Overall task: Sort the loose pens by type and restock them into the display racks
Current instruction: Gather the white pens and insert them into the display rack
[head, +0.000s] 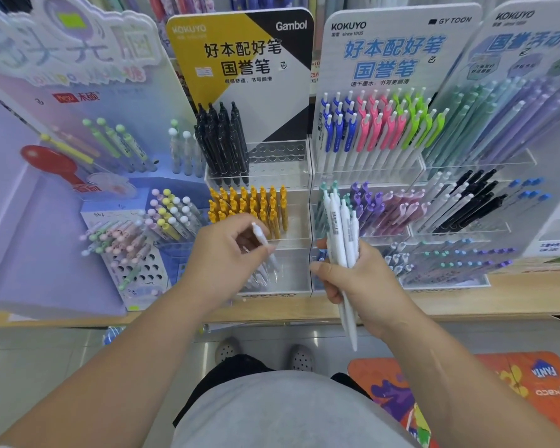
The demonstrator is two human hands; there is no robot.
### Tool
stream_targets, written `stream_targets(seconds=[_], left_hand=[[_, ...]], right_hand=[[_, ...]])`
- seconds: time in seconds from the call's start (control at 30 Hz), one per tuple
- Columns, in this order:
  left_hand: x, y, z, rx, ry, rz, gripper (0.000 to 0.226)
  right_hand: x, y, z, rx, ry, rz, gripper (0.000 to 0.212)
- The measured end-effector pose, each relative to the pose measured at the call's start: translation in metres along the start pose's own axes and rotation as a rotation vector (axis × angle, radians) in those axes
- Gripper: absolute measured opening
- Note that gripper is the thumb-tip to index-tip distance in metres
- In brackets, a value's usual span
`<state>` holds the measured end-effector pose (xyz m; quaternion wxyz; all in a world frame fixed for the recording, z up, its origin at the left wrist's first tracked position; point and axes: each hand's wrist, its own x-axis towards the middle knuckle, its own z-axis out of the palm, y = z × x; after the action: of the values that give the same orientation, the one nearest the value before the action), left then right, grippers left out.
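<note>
Roughly at the centre of the frame, the left hand point(220, 257) pinches a single white pen point(262, 239) between thumb and fingers. The pen slants down toward the clear front compartment point(291, 286) of the yellow-and-black Gambol rack point(240, 59). Some pale pens lie in that compartment, too blurred to count.

Just right of centre, the right hand point(362, 279) has its fingers curled round a bundle of white pens point(341, 227). The bundle is held nearly upright, one end rising above the fist and the other sticking out below the palm. The two hands are near each other but apart.

In the Gambol rack, black pens point(223, 140) stand at the left of the top tier. Yellow pens point(249, 205) fill the tier below, just behind the left hand. To the right, the white Kokuyo rack point(395, 43) carries blue, pink and green-clipped pens in its top row, with purple and mauve ones beneath. Both racks stand on a wooden shelf point(466, 295). At the lower right of the frame an orange mat point(530, 383) lies on the tiled floor.
</note>
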<state>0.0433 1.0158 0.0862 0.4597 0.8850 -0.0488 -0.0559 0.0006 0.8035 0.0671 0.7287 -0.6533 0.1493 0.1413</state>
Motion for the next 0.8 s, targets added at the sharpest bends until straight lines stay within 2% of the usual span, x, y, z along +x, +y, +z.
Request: stream_targets(seconds=[0.33,0.43,0.7,0.8], left_hand=[[-0.003,-0.036,0.02,0.306,-0.009,-0.028,0.022],[0.0,-0.042,0.028,0.367,-0.022,-0.031,0.017],[0.01,-0.05,0.041,0.538,-0.069,0.044,0.008],[0.015,-0.052,0.046,0.65,-0.086,0.061,0.012]], right_hand=[[0.001,0.006,-0.011,0.032,0.058,-0.011,0.032],[0.0,0.008,-0.013,0.009,0.059,-0.01,0.033],[-0.005,0.01,-0.015,-0.01,0.069,-0.019,0.03],[-0.006,0.01,-0.018,-0.017,0.078,-0.022,0.03]])
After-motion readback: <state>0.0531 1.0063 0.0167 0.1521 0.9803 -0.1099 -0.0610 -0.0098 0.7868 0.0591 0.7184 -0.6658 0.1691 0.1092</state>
